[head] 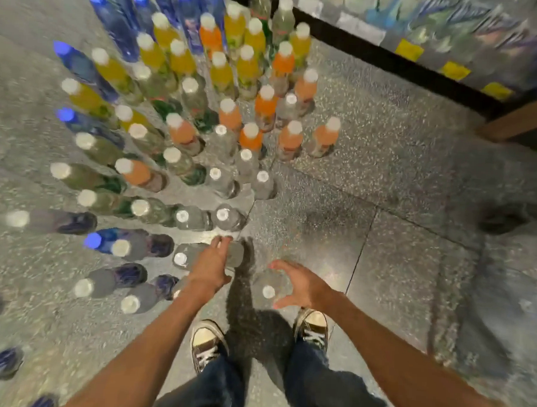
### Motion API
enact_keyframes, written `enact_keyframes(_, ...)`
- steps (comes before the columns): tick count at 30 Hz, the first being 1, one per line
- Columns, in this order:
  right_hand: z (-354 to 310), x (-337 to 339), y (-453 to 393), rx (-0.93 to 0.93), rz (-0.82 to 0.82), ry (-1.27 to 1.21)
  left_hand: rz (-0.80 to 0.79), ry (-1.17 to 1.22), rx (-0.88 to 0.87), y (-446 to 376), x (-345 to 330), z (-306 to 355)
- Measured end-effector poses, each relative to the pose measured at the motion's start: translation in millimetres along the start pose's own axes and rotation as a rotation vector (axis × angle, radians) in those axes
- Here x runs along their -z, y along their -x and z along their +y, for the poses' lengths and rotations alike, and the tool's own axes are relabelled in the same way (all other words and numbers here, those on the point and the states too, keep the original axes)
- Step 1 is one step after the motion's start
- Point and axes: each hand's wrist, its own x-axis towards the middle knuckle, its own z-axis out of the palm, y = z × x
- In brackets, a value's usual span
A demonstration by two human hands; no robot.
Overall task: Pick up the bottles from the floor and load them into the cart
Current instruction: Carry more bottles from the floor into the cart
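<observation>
Bottles (184, 130) stand upright in rows on the speckled floor (402, 179): white caps, clear, orange, yellow and green contents; blue-capped ones at the far side. Labels are blurred and unreadable. Nearest the shoes (207, 343), the left hand (209, 267) grips one clear bottle (186, 256); the right hand (303, 286) has its fingers (281, 264) curled around another clear bottle (269, 289).

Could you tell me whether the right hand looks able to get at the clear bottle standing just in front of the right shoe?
Probably yes: the right hand is already cupped round that clear bottle, with open floor beside it and nothing between.
</observation>
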Motion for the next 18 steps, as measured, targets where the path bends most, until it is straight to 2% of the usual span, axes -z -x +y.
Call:
enact_keyframes(3,47.4,-25.1,-38.2,0.065,-0.095,0.133,0.011,-0.106,-0.059,-43.1,-39.5,-21.3)
enact_keyframes(6,77.5,-46.7,-66.7,0.112,-0.078,0.127,0.085,-0.018,-0.143,-68.8,-63.9,-32.4)
enact_keyframes(10,86.8,-61.6,-88.3,0.177,-0.004,0.119,0.119,0.076,-0.187,-81.7,-71.7,-37.3)
enact_keyframes(14,82.8,-62.1,-87.4,0.156,0.078,0.056,0.141,0.143,-0.108,-78.5,-63.0,-30.2)
enact_keyframes(18,67.6,-44.6,-51.4,0.12,0.24,-0.037,0.178,0.231,-0.043,-46.4,-40.1,-9.8)
